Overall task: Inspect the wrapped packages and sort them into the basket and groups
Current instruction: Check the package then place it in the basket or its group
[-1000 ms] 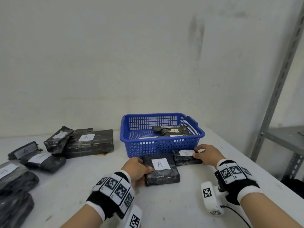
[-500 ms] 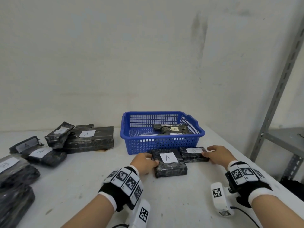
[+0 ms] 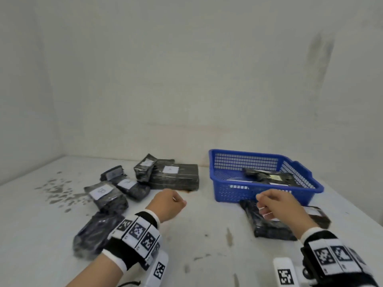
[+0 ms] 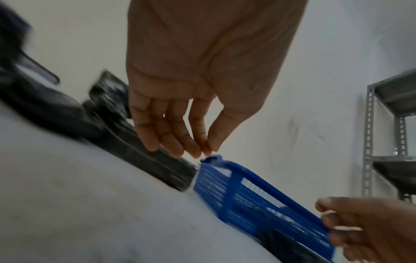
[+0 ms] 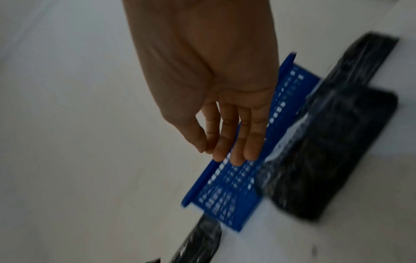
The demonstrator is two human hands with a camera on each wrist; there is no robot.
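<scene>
A blue basket [image 3: 267,193] stands at the right of the white table and holds black wrapped packages [image 3: 267,176]. In front of it lie two more black packages, a larger one [image 3: 269,226] and a smaller one [image 3: 317,217]. My right hand [image 3: 263,204] hovers over the larger one, fingers relaxed and empty, as the right wrist view [image 5: 225,147] confirms. My left hand [image 3: 178,200] hangs in mid-table, loosely curled and holding nothing [image 4: 180,142]. A group of labelled black packages [image 3: 174,177] lies to the left.
More packages sit at the left, one with a white label [image 3: 101,191] and one beside my left wrist [image 3: 93,235]. The table [image 3: 207,245] is stained. A grey metal shelf [image 4: 387,124] stands to the right, and a wall is close behind.
Both hands have let go of the two packages in front of the basket and lifted off them. The left hand has moved left, and the head view has swung left.
</scene>
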